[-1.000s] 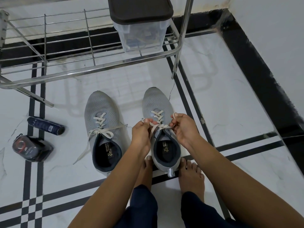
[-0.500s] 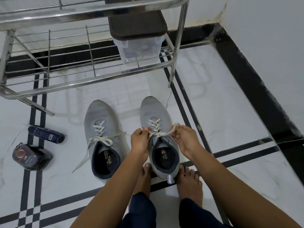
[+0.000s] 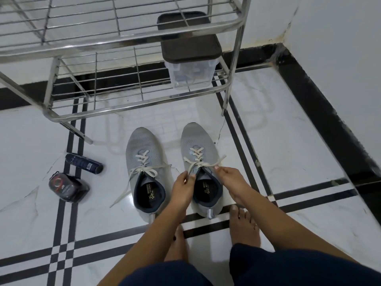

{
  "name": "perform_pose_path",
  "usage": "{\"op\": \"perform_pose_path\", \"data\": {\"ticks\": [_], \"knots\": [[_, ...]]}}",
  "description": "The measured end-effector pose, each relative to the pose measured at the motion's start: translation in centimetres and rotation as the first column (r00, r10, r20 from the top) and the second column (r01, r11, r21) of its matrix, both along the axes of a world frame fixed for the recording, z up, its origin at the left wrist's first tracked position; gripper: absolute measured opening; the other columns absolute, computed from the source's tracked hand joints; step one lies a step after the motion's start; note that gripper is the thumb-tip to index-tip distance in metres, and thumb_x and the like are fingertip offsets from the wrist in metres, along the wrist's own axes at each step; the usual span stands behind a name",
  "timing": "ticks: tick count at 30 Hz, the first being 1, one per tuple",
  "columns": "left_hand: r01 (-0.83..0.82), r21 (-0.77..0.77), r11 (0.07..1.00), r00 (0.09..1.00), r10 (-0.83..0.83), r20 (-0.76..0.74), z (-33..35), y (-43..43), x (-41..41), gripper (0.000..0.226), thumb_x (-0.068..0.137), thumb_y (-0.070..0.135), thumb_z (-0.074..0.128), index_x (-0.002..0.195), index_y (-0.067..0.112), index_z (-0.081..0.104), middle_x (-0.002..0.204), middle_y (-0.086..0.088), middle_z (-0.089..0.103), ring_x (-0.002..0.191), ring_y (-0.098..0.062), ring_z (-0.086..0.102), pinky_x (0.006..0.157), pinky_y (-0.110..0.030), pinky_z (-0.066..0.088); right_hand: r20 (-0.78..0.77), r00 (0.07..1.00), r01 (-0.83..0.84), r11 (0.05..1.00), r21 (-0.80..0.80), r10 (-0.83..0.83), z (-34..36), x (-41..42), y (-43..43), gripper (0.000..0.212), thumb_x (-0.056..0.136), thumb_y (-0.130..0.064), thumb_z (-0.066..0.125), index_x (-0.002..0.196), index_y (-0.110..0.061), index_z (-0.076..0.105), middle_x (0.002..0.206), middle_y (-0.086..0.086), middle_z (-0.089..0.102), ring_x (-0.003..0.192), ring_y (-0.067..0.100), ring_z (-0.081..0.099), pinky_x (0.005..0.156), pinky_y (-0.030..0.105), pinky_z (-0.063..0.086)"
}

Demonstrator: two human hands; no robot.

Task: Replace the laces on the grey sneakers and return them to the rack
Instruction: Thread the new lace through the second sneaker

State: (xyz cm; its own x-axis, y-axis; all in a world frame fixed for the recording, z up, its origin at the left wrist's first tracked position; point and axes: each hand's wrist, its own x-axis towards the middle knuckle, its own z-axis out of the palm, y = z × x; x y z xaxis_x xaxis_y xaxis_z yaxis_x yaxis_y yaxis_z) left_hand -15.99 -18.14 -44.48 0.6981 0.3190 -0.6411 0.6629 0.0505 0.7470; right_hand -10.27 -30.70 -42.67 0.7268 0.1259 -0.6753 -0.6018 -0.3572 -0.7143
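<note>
The left hand (image 3: 182,185) and right hand (image 3: 228,176) have drawn the lace ends (image 3: 219,162) outward and nearer, fingers (image 3: 220,170) clamped on them; the right sneaker (image 3: 199,141) looks snugly laced, ready for tying.

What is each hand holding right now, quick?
Left hand: closed, pinching one end of the white lace on the right-hand sneaker.
Right hand: closed, pinching the lace's other end.
</note>
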Motion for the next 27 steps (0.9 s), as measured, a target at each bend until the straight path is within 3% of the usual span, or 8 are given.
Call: {"op": "perform_pose_path", "data": {"ticks": [5, 8, 11, 13, 15, 18, 23, 27], "knots": [[-0.066, 0.049, 0.997, 0.996, 0.063, 0.058, 0.9, 1.9, -0.2, 0.057, 0.096, 0.031, 0.048, 0.145, 0.011, 0.028, 0.147, -0.006, 0.037, 0.134, -0.022, 0.036, 0.112, -0.040, 0.031, 0.009, 0.998, -0.066, 0.997, 0.042, 0.065, -0.4, 0.8, 3.1, 0.033, 0.097, -0.030, 0.047, 0.115, -0.006, 0.062, 0.111, 0.007, 0.065, 0.105, 0.019, 0.058, 0.082, 0.023, 0.047], [-0.016, 0.115, 0.993, 0.995, 0.005, 0.101, 1.5, 2.7, -0.7, 0.056, 0.095, 0.030, 0.049, 0.144, 0.010, 0.029, 0.146, -0.007, 0.038, 0.135, -0.022, 0.036, 0.112, -0.040, 0.031, 0.040, 0.995, -0.089, 0.996, 0.016, 0.088, -0.3, 0.5, 4.0, 0.041, 0.094, -0.033, 0.053, 0.125, -0.007, 0.057, 0.126, 0.008, 0.060, 0.114, 0.021, 0.056, 0.100, 0.032, 0.045], [0.079, 0.277, 0.958, 0.980, -0.125, 0.155, 2.3, 3.3, -1.7, 0.053, 0.095, 0.021, 0.049, 0.144, 0.009, 0.030, 0.146, -0.007, 0.037, 0.137, -0.020, 0.032, 0.110, -0.022, 0.023, 0.117, 0.983, -0.128, 0.988, -0.091, 0.138, -0.1, -0.4, 4.0, 0.055, 0.090, -0.027, 0.061, 0.136, -0.004, 0.043, 0.136, 0.008, 0.049, 0.123, 0.023, 0.048, 0.097, 0.027, 0.039], [0.066, 0.390, 0.918, 0.970, -0.151, 0.192, 3.4, 3.8, -2.5, 0.049, 0.096, 0.017, 0.048, 0.142, 0.010, 0.033, 0.144, -0.007, 0.040, 0.134, -0.021, 0.036, 0.103, -0.017, 0.024, 0.143, 0.972, -0.164, 0.973, -0.163, 0.187, 0.1, -0.9, 3.9, 0.053, 0.087, -0.022, 0.064, 0.133, -0.002, 0.046, 0.129, 0.011, 0.053, 0.113, 0.022, 0.050, 0.090, 0.026, 0.040], [-0.003, 0.447, 0.895, 0.968, -0.110, 0.226, 4.2, 4.7, -3.2, 0.047, 0.095, 0.014, 0.047, 0.141, 0.011, 0.036, 0.142, -0.010, 0.044, 0.130, -0.025, 0.041, 0.105, -0.026, 0.029, 0.125, 0.971, -0.180, 0.968, -0.172, 0.203, 0.4, -1.1, 4.0, 0.047, 0.087, -0.017, 0.065, 0.127, 0.000, 0.050, 0.114, 0.010, 0.057, 0.100, 0.018, 0.050, 0.083, 0.025, 0.040], [-0.097, 0.508, 0.856, 0.970, -0.033, 0.242, 4.6, 6.5, -4.1, 0.048, 0.093, 0.006, 0.046, 0.140, 0.010, 0.037, 0.141, -0.010, 0.043, 0.131, -0.023, 0.038, 0.106, -0.026, 0.028, 0.095, 0.979, -0.159, 0.969, -0.189, 0.179, 0.6, -1.0, 4.2, 0.041, 0.083, -0.018, 0.069, 0.117, 0.001, 0.056, 0.104, 0.009, 0.060, 0.102, 0.024, 0.058, 0.080, 0.029, 0.045], [-0.055, 0.463, 0.885, 0.995, 0.013, 0.095, 3.2, 8.9, -4.9, 0.057, 0.086, 0.002, 0.055, 0.139, 0.007, 0.035, 0.140, -0.014, 0.043, 0.129, -0.029, 0.040, 0.108, -0.034, 0.031, 0.133, 0.968, -0.171, 0.950, -0.262, 0.211, 0.8, -0.7, 4.6, 0.046, 0.084, -0.018, 0.069, 0.122, 0.003, 0.055, 0.106, 0.012, 0.057, 0.112, 0.030, 0.054, 0.081, 0.027, 0.040], [-0.120, 0.365, 0.923, 0.992, 0.125, 0.011, 1.7, 9.4, -4.6, 0.057, 0.087, 0.004, 0.057, 0.140, 0.011, 0.036, 0.136, -0.011, 0.048, 0.124, -0.030, 0.046, 0.102, -0.038, 0.039, 0.194, 0.942, -0.199, 0.922, -0.332, 0.274, -0.7, 0.1, 5.3, 0.024, 0.078, -0.023, 0.074, 0.091, -0.006, 0.063, 0.084, 0.007, 0.059, 0.083, 0.026, 0.057, 0.063, 0.030, 0.042]]}}
